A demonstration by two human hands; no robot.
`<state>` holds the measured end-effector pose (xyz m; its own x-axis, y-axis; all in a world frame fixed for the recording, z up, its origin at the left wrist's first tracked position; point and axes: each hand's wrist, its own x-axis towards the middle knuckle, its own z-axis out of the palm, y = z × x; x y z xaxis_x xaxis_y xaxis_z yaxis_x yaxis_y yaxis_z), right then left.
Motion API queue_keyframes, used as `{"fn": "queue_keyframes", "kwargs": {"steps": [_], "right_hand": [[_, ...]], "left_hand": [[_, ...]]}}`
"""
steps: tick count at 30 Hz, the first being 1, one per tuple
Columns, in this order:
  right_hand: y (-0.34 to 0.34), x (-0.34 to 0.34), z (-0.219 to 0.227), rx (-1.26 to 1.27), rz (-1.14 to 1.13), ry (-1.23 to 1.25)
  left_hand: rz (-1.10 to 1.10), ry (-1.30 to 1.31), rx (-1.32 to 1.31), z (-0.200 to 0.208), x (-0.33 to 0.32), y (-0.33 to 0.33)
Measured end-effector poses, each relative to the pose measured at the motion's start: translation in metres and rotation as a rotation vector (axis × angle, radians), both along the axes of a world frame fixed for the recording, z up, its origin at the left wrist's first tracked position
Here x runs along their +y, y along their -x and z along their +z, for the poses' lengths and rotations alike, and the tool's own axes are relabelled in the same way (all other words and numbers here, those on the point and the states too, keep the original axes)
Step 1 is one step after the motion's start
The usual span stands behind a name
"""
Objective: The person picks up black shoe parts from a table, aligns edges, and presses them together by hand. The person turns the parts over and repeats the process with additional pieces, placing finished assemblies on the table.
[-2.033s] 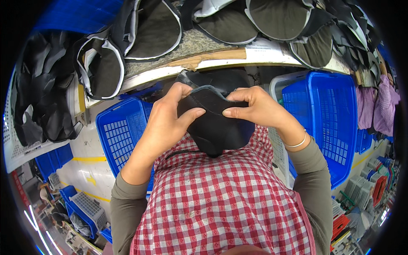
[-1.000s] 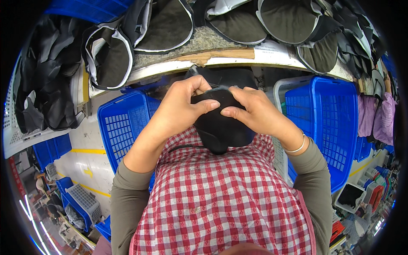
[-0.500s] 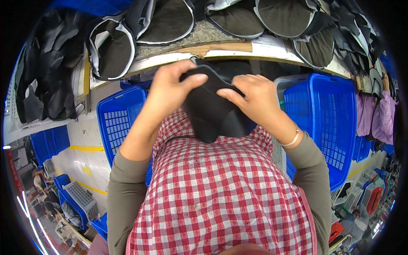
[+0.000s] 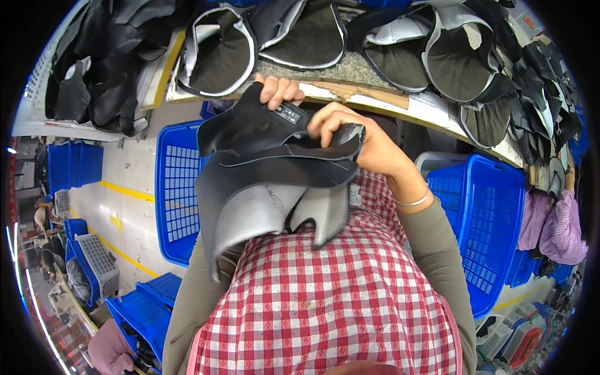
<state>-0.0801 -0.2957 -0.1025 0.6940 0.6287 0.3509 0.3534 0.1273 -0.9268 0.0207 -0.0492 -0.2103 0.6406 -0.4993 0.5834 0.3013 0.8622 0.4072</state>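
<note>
A black leather shoe upper [image 4: 275,165] hangs in front of my checked apron, with part of its silvery-grey lining [image 4: 253,215] showing below. My left hand [image 4: 279,92] grips its far edge. Only the fingers show over the leather, beside a small printed label [image 4: 287,114]; the thumb and palm are hidden behind. With bent fingers, my right hand [image 4: 356,134] pinches the upper at its right, near a folded edge. Beyond both hands, several similar black uppers [image 4: 219,53] with pale rims and dark linings rest along the bench edge [image 4: 375,99].
Blue plastic crates [image 4: 178,194] stand below the bench on the left, and another blue crate [image 4: 494,231] is close to my right arm. Black leather pieces [image 4: 103,69] are heaped at far left. A co-worker's checked sleeve [image 4: 562,228] shows at far right.
The upper has been turned and spread, so its grey lining and label now show. My left hand has gone behind the far edge. The view has swung toward the left.
</note>
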Motion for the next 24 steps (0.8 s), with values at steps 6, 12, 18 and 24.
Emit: {"fn": "queue_keyframes", "kwargs": {"steps": [6,12,18,24], "right_hand": [[-0.014,-0.074,-0.001,0.383,0.103,-0.092],[-0.034,-0.095,0.010,0.428,0.120,0.312],[-0.020,-0.080,0.047,0.453,-0.067,0.428],[0.002,-0.057,0.057,0.104,-0.096,0.568]], "left_hand": [[0.709,-0.880,-0.043,0.119,0.051,0.059],[0.489,-1.441,-0.820,0.163,0.006,0.094],[0.643,-1.536,-0.921,0.150,-0.022,0.089],[0.243,-1.839,0.034,0.124,0.014,0.057]]}}
